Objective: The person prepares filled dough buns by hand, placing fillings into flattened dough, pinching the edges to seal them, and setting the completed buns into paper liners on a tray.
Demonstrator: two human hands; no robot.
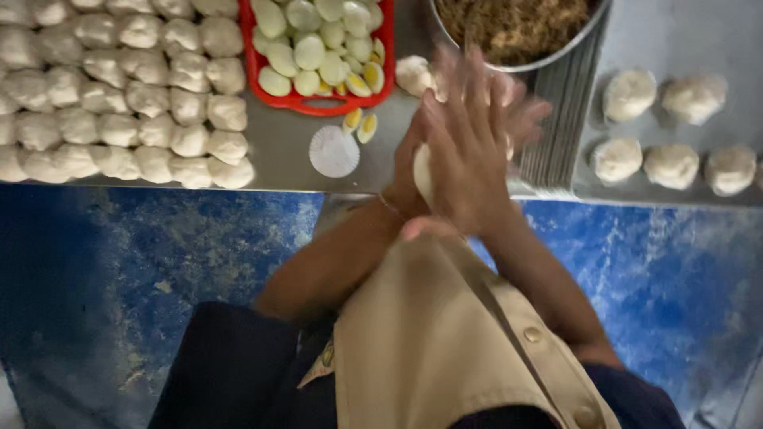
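Head view, looking down: right hand and left hand, palms pressed together around a flattened white dough piece, above the grey counter edge. Left: rows of dough balls. Ahead: red tray of halved boiled eggs, metal bowl of brown filling.

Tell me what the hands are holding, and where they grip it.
A piece of dough, pressed flat between the palms of the left hand and right hand; only its left edge shows.
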